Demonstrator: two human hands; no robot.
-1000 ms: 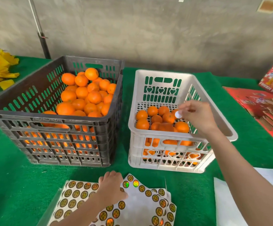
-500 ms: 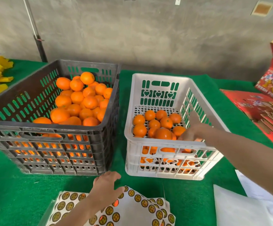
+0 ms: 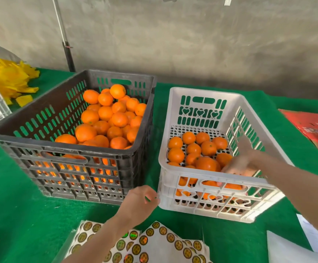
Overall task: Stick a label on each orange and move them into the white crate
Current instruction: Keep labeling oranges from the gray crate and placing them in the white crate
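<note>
The right hand point(image 3: 239, 161), blurred, reaches into the white crate point(image 3: 201, 177) among its oranges point(image 3: 205, 164); its grip cannot be told. The left hand point(image 3: 138, 203) hovers loosely curled, empty, above the label sheets point(image 3: 154, 242), near the black crate point(image 3: 78, 162) on the green worktop point(image 3: 17, 215).

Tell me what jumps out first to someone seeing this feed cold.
Two crates on a green cloth: the dark crate on the left heaped with oranges, and the white crate on the right with a thinner layer. The right hand, blurred, reaches into the white crate's near right corner. The left hand hovers above the sticker sheets at the near edge.
</note>
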